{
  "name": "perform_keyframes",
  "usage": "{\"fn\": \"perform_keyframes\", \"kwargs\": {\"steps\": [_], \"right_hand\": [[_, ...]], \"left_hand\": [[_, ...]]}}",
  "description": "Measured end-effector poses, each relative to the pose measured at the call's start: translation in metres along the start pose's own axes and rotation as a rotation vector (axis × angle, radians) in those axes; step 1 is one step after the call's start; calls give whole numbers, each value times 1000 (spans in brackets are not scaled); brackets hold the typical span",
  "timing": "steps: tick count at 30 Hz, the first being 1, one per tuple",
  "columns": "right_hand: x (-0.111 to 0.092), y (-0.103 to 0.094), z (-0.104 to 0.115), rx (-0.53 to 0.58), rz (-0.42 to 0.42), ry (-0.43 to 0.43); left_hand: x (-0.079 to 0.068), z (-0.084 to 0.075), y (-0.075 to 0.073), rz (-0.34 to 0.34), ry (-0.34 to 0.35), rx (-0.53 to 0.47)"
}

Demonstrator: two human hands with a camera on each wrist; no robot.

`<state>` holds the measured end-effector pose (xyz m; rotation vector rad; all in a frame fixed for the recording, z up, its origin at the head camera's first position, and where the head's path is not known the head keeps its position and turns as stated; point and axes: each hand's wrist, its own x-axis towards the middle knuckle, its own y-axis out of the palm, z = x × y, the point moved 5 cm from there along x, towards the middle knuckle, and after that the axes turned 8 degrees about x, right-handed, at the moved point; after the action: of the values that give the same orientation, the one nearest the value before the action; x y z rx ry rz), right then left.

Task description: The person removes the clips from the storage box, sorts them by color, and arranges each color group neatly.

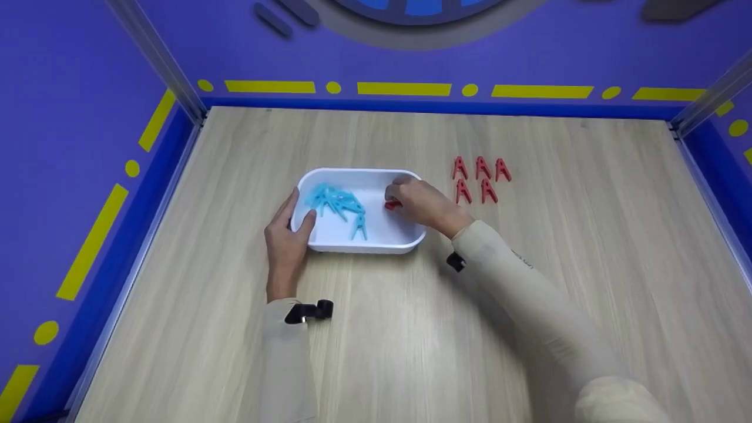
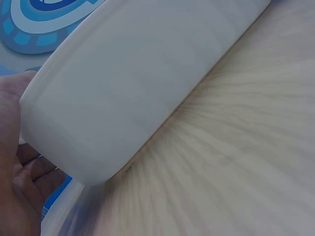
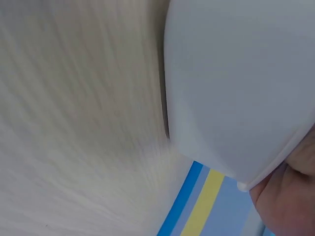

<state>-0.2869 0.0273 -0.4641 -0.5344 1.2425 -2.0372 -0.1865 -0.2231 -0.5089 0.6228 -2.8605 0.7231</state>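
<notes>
L hand (image 1: pixel 286 238) clamped on end of smooth white round-cornered tub (image 1: pixel 364 249) — R hand (image 1: pixel 420 202) pinching red peg (image 1: pixel 392 205) inside, nr. forked blue pegs (image 1: pixel 335 198) — pale wood-grain table (image 1: pixel 376 329) under.

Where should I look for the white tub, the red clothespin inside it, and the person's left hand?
White tub (image 1: pixel 385 231), head view: bare inner floor.
Red clothespin (image 1: pixel 392 205), head view: its exposed end.
Left hand (image 1: pixel 286 239), head view: back of the hand.
</notes>
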Motion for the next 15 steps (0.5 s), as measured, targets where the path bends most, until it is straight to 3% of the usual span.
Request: {"fn": "perform_keyframes", "kwargs": {"steps": [9,15], "right_hand": [[0,-1,1,-47,40,-31],[-8,-4,-2,195,-19,-54]], "left_hand": [[0,1,2,18,2,-12],[0,0,2,23,-7,-3]]}}
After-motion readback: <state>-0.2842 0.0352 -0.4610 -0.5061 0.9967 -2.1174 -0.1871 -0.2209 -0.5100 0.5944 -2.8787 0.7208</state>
